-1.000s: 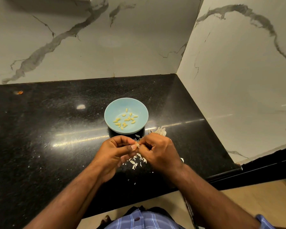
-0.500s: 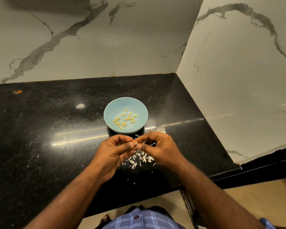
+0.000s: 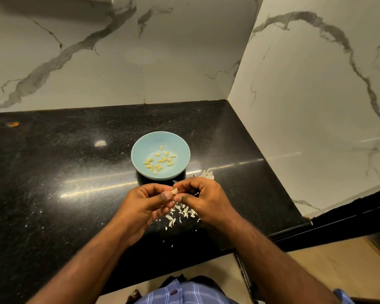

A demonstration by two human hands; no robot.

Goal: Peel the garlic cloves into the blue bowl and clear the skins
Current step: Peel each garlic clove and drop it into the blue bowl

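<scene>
Pale garlic clove is pinched between my left hand and right hand, near the blue bowl, above loose skins.

Pale blue bowl — yellow cloves — black speckled counter.

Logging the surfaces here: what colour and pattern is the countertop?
Black with fine pale speckles, glossy; the countertop shows in the head view.

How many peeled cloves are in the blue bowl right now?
About 15, scattered loose over the floor of the blue bowl, as peeled cloves. Small ones touch, so the count may be off.
</scene>
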